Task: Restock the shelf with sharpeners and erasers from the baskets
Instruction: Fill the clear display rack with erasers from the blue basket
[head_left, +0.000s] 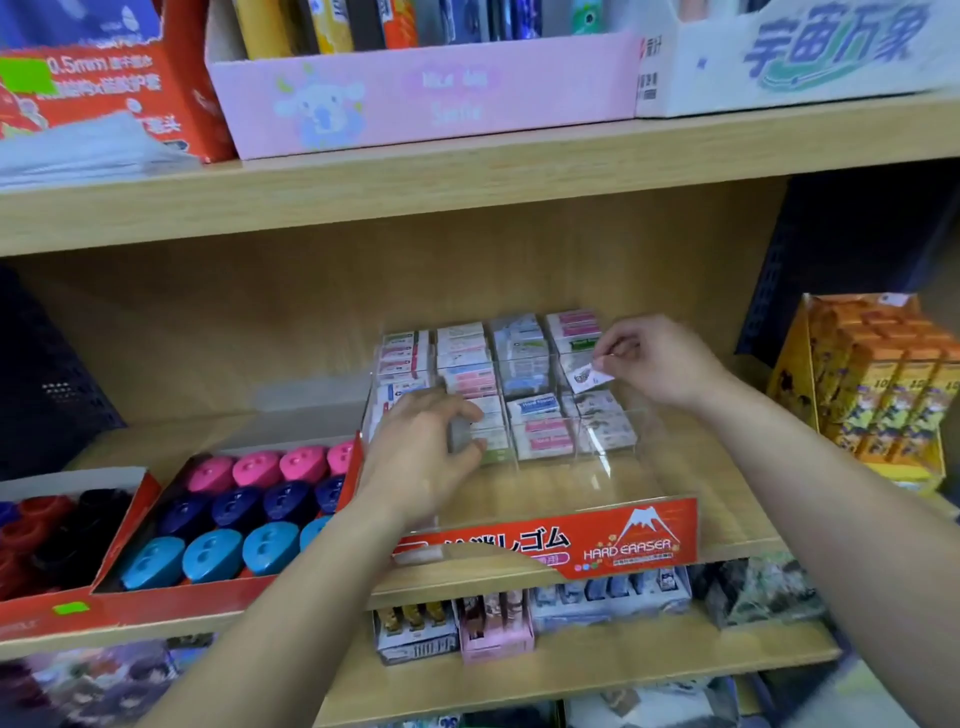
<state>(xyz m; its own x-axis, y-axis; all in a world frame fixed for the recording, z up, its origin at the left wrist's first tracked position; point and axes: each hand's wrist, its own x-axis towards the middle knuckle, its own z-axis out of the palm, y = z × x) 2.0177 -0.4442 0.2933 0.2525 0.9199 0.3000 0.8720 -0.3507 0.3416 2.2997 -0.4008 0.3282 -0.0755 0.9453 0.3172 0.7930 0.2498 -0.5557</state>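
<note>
You're facing the shelf (519, 171), wooden boards across the whole frame. At the left edge a dark basket (52, 374) shows only its perforated wall, so I can't tell how much stock is left in it.

Lower left, the red tray of sharpeners (244, 514) is packed: pink, navy and blue rows sit side by side. By my reading that part is done.

In the centre, the clear organiser (613, 447) sits on the middle board behind the red Hard Eraser sign (597, 540), and this is where you're working. Most compartments hold stacked erasers. The stretch between the stacks and the sign looks unfilled, so I'd say there's room for more. Call it well along, not finished.

Your left hand (426, 457) is at the organiser's left front, fingers curled round a grey block (460, 434). It's probably an eraser, though blur hides the detail.

Your right hand (660, 364), right of centre, pinches a small printed eraser (584, 375) between thumb and forefinger. It's tilted over the right-hand column and not yet seated in a compartment.
</note>
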